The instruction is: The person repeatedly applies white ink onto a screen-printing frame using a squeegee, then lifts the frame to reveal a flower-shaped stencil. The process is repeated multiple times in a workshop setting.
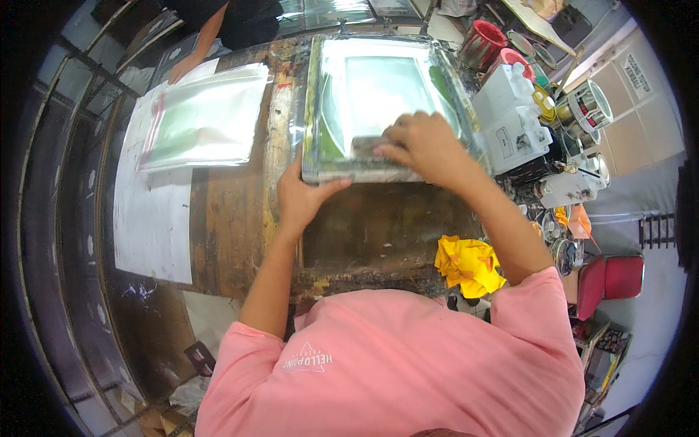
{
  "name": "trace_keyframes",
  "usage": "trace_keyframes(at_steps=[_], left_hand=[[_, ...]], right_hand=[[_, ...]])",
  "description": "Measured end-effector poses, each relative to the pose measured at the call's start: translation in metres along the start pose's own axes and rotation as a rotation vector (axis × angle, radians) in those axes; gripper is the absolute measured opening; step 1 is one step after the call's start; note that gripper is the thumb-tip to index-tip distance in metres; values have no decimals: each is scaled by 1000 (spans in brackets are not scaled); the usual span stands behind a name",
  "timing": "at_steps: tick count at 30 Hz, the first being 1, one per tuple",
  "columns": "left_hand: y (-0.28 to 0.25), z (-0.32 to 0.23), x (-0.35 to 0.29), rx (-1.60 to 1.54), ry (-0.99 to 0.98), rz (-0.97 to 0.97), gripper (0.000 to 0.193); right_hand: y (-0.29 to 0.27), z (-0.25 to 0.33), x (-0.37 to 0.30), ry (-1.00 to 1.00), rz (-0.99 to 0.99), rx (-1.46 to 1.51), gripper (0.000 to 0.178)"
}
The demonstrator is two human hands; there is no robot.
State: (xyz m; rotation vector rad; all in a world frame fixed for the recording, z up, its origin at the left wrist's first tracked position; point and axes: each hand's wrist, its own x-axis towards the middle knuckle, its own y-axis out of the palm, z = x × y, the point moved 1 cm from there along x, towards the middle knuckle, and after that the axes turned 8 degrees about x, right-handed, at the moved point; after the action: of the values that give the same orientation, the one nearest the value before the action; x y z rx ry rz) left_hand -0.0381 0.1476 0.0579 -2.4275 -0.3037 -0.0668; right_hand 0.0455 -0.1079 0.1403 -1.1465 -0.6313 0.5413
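Observation:
A screen printing frame [325,175] lies on the stained wooden table, with green areas and a bright, glare-covered mesh inside it. My left hand [309,198] is closed on the frame's near left corner, its thumb along the near edge and its fingers at the left side. In my right hand [426,146] is a squeegee [370,143], gripped over the near part of the mesh. The squeegee's lower edge is partly lost in blur. To the left lies a stack of clear plastic sheets [211,116], shiny and partly green.
Another person's hand [183,67] rests near the stack's far left, by white paper [153,233]. A crumpled yellow cloth [470,264] lies by my right forearm. White plastic containers [510,116], a red-rimmed can [484,42] and several paint tins [588,106] crowd the right side.

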Motion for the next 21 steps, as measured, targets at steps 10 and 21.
trace_keyframes(at_steps=[10, 21], left_hand=[[34, 60, -17, 562, 142, -102, 122], [30, 57, -16, 458, 208, -143, 127]], right_hand=[[100, -16, -24, 31, -166, 69, 44], [59, -197, 214, 89, 9, 31, 69]])
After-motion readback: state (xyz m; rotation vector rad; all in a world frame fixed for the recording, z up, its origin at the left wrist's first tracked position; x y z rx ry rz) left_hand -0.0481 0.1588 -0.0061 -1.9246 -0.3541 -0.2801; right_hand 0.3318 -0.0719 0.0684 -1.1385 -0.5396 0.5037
